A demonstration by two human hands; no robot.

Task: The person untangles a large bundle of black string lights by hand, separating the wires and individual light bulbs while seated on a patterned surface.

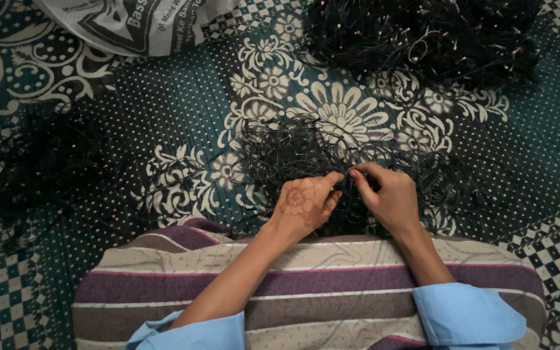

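Head view looks straight down, and I see my left hand [304, 204] and right hand [389, 198] meeting at the near edge of a loose tangle of thin black threads [293, 152], which sits at the centre of the frame on a teal cloth with white flowers [183, 97]. The threads are fine, dark and wiry, looping over one another with no clear ends that I can pick out. Both hands pinch at the same spot: the left forefinger and thumb are closed on a strand, and the right fingertips [356, 174] press in against them, also nipped on thread, the other fingers curled. A reddish pattern marks the back of the left hand. At six o'clock a striped purple and beige cushion [332, 291] lies under my forearms, with light blue sleeves [468, 314] at the bottom edge. At one o'clock a denser black heap with coloured tips [422, 39] rests well apart. At eleven o'clock lies a white printed bag [137, 23], and at nine o'clock more dark strands [40, 175] spread over the cloth.
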